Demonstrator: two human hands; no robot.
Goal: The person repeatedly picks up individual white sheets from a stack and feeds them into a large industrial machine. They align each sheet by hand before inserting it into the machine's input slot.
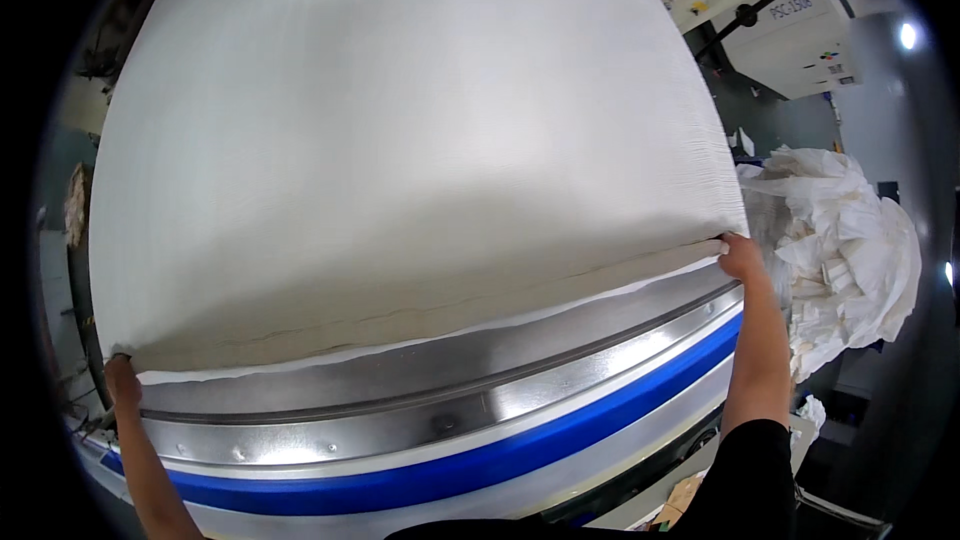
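Observation:
A wide white sheet (430,120) of thin, finely creased material fills most of the view. Its near edge is folded over into a strip that slants up from left to right. At the left end of this edge, my left hand (122,380) is closed on the corner of the sheet, its fingertips partly hidden. My right hand (740,256) grips the opposite corner, with the arm stretched far out to the right. Between the hands the edge hangs fairly straight, just above a metal ledge (440,370).
A shiny metal strip and a blue band (420,485) run along the machine's front, nearest my body. To the right lies a big heap of crumpled white material (850,250). A pale machine cabinet (790,35) stands at the far right, with a black cable in front.

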